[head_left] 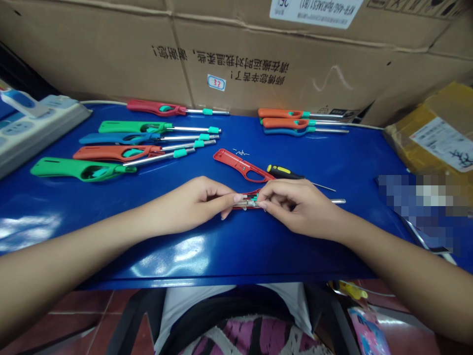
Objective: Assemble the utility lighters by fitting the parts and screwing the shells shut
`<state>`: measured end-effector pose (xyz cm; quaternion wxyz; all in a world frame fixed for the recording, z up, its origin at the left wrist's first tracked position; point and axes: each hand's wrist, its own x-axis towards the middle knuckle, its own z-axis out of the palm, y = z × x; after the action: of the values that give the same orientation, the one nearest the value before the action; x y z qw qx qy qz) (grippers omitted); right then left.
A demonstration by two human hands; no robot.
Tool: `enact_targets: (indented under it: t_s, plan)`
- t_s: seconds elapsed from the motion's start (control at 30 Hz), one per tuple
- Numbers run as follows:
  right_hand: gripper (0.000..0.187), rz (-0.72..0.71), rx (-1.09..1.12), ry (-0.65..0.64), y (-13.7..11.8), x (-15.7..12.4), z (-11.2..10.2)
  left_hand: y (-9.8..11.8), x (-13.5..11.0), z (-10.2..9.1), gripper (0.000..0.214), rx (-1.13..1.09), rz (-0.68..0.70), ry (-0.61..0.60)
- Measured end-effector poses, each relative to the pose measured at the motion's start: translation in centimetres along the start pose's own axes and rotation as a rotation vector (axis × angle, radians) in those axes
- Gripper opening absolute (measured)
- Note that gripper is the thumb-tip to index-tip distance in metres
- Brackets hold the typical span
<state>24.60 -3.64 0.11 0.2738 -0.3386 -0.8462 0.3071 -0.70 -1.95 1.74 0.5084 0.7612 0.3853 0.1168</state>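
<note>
My left hand [197, 202] and my right hand [291, 204] meet at the middle of the blue table [221, 246]. Both pinch an opened red lighter [248, 199] whose inner parts show between the fingertips; its metal tube [338, 201] sticks out to the right from under my right hand. A separate red lighter shell half [240, 165] lies just behind the hands. A screwdriver [284, 172] with a black and yellow handle rests beside that shell. A small white spring-like wire [241, 152] lies behind the shell.
Several long lighters [121, 153] in green, blue and orange lie at the left, a red one [158, 107] behind them, three more [291, 122] at the back right. A white power strip [33, 123] sits far left. Cardboard boxes [236, 54] wall the back; a taped parcel [436, 133] lies right.
</note>
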Motion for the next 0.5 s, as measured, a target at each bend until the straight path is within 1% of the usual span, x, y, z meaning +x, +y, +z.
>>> enact_targets:
  t_s: [0.13,0.2,0.33,0.4,0.5]
  plan:
    - [0.002,0.011,-0.01,0.021,-0.08,0.04,0.18,-0.07,-0.03,0.07,0.046,-0.014,0.006,0.024]
    - [0.005,-0.022,-0.043,0.033,0.03,0.06,0.25,0.02,-0.05,0.09,0.047,-0.017,0.009,0.023]
    - [0.006,-0.111,-0.108,0.052,0.31,0.03,0.31,0.24,-0.12,0.05,0.046,-0.013,0.008,0.01]
    - [0.009,-0.126,-0.129,0.055,0.33,-0.03,0.3,0.26,-0.15,0.03,0.045,-0.012,0.005,0.006]
    - [0.01,-0.108,-0.131,0.053,0.23,-0.15,0.15,0.19,-0.14,0.05,0.045,-0.024,-0.007,0.013]
